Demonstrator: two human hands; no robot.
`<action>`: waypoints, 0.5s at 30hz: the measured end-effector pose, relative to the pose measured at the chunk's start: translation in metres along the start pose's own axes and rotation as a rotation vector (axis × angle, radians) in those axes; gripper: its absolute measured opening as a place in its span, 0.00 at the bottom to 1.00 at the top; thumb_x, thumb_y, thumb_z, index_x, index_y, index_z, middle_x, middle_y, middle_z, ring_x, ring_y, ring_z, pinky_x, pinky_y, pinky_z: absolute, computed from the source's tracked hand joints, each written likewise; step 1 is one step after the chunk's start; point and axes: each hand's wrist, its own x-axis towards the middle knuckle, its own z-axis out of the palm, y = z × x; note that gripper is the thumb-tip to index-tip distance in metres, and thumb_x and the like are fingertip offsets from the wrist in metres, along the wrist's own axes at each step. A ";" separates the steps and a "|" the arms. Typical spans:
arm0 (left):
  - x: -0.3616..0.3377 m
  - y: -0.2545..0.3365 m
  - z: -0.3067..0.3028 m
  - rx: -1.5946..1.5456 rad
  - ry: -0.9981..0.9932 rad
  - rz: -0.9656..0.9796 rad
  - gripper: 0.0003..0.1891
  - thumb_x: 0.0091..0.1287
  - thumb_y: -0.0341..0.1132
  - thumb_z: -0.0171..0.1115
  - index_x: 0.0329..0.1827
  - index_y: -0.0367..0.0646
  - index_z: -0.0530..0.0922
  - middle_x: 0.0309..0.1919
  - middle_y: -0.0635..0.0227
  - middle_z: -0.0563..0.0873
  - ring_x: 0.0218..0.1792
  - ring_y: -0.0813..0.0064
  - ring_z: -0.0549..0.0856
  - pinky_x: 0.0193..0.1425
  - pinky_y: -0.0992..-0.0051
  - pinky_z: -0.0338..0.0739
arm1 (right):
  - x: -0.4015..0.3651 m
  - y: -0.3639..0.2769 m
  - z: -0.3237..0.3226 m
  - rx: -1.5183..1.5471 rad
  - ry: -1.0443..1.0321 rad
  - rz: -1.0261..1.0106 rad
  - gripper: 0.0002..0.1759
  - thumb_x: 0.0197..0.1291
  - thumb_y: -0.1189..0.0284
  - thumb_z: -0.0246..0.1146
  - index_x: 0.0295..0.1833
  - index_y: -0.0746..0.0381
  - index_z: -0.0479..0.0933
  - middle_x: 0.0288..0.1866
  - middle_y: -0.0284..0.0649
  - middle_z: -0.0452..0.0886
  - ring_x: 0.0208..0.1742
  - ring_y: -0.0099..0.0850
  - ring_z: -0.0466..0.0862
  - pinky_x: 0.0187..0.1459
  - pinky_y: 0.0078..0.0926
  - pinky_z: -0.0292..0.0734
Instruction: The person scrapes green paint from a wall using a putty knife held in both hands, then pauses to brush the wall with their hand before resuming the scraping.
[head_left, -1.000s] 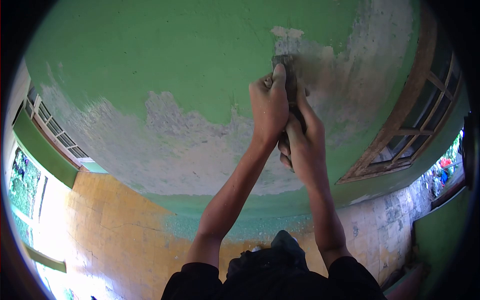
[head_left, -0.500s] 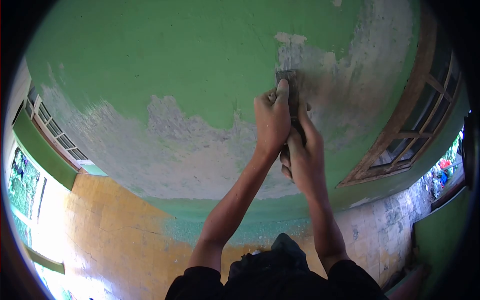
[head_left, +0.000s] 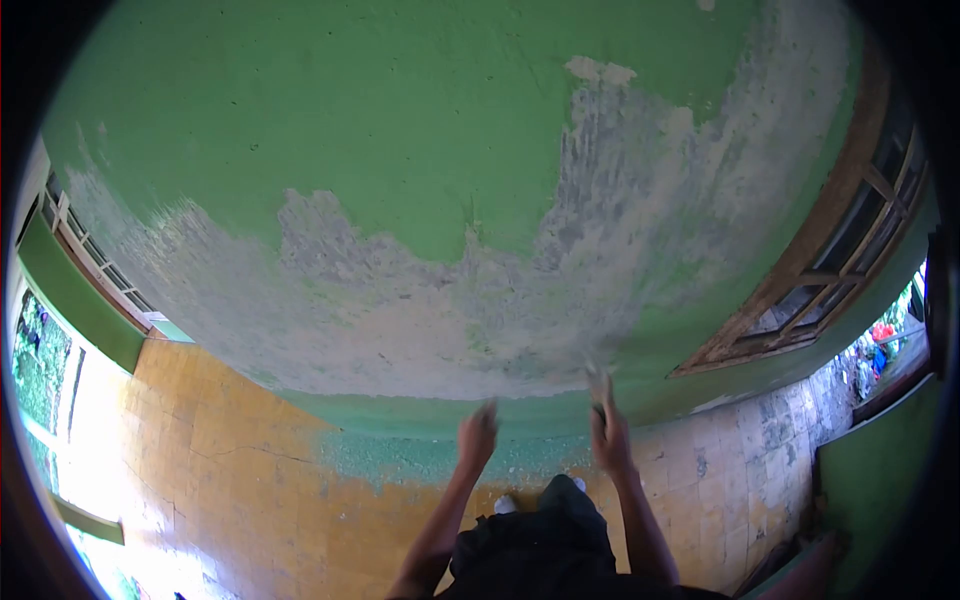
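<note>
My right hand [head_left: 611, 437] is closed around the handle of a scraper [head_left: 598, 384], whose blade points up in front of the lower wall. Apart from it, on the left, my left hand [head_left: 477, 438] hangs in front of the wall's base; motion blurs its fingers, and I cannot make out whether they are closed. The wall [head_left: 380, 130] has green paint above, with a ragged patch of bare, greyish-white surface [head_left: 400, 330] across its lower part and up its right side.
A wooden-framed window [head_left: 800, 290] is set in the wall at the right. Yellowish floor tiles [head_left: 220, 430] run along the wall's base, with pale flecks on a greenish strip [head_left: 420, 455]. Bright openings lie at the far left and right. My feet show below.
Both hands have come down from the upper wall and separated. The scraper, held by both hands before, is now low in my right hand only. More streaked bare surface shows where they were.
</note>
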 end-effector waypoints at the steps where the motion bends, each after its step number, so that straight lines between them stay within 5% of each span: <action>1: -0.073 -0.103 0.054 0.246 -0.032 0.087 0.19 0.70 0.34 0.57 0.64 0.44 0.80 0.45 0.51 0.87 0.41 0.47 0.86 0.45 0.48 0.79 | -0.042 0.051 -0.005 -0.078 -0.020 0.179 0.31 0.77 0.73 0.51 0.83 0.62 0.56 0.38 0.53 0.81 0.32 0.47 0.78 0.38 0.40 0.75; 2: -0.162 -0.172 0.082 0.452 -0.182 0.038 0.16 0.70 0.35 0.57 0.57 0.46 0.83 0.42 0.55 0.89 0.44 0.50 0.87 0.47 0.51 0.80 | -0.098 0.103 -0.014 -0.173 -0.063 0.361 0.30 0.78 0.73 0.50 0.82 0.62 0.57 0.39 0.57 0.81 0.33 0.52 0.79 0.39 0.44 0.76; 3: -0.236 -0.201 0.073 0.426 -0.644 -0.371 0.12 0.67 0.36 0.59 0.48 0.44 0.86 0.39 0.57 0.89 0.48 0.53 0.87 0.50 0.55 0.80 | -0.177 0.200 -0.009 -0.287 -0.060 0.441 0.32 0.71 0.78 0.52 0.80 0.58 0.61 0.58 0.65 0.81 0.56 0.62 0.83 0.51 0.52 0.79; 4: -0.325 -0.227 0.062 0.452 -0.783 -0.418 0.10 0.65 0.37 0.61 0.42 0.45 0.86 0.38 0.57 0.89 0.46 0.55 0.88 0.48 0.56 0.81 | -0.242 0.226 -0.031 -0.412 -0.294 0.663 0.28 0.70 0.77 0.54 0.76 0.60 0.66 0.55 0.63 0.83 0.55 0.62 0.83 0.51 0.53 0.80; 5: -0.395 -0.227 0.034 0.382 -0.937 -0.475 0.10 0.65 0.38 0.61 0.41 0.46 0.87 0.38 0.56 0.90 0.44 0.58 0.89 0.45 0.56 0.82 | -0.305 0.247 -0.053 -0.555 -0.589 0.835 0.25 0.68 0.76 0.57 0.71 0.63 0.71 0.52 0.62 0.84 0.55 0.62 0.84 0.51 0.54 0.82; 6: -0.439 -0.215 0.003 0.332 -1.063 -0.733 0.10 0.65 0.38 0.61 0.41 0.46 0.87 0.38 0.56 0.90 0.44 0.58 0.90 0.45 0.56 0.82 | -0.378 0.303 -0.064 -0.755 -1.250 0.924 0.24 0.66 0.71 0.62 0.66 0.66 0.73 0.52 0.58 0.86 0.53 0.59 0.86 0.50 0.53 0.83; 7: -0.458 -0.212 -0.012 0.304 -1.104 -0.935 0.10 0.65 0.38 0.60 0.41 0.46 0.87 0.38 0.55 0.90 0.44 0.58 0.90 0.45 0.56 0.82 | -0.422 0.281 -0.092 -0.756 -1.455 1.128 0.24 0.66 0.71 0.62 0.66 0.66 0.73 0.52 0.58 0.86 0.53 0.59 0.86 0.50 0.53 0.83; 10: -0.468 -0.206 -0.023 0.206 -1.040 -1.228 0.11 0.66 0.39 0.60 0.42 0.45 0.87 0.39 0.54 0.90 0.44 0.58 0.90 0.45 0.56 0.82 | -0.449 0.218 -0.109 -0.680 -1.245 1.388 0.24 0.66 0.71 0.61 0.66 0.66 0.73 0.52 0.58 0.86 0.53 0.58 0.86 0.50 0.53 0.83; 15: -0.430 -0.213 0.026 0.067 -0.850 -1.289 0.12 0.67 0.39 0.58 0.43 0.45 0.86 0.41 0.51 0.90 0.44 0.58 0.90 0.45 0.55 0.83 | -0.441 0.204 -0.074 -0.579 -1.034 1.363 0.24 0.67 0.70 0.59 0.67 0.66 0.73 0.53 0.59 0.85 0.54 0.58 0.86 0.50 0.53 0.83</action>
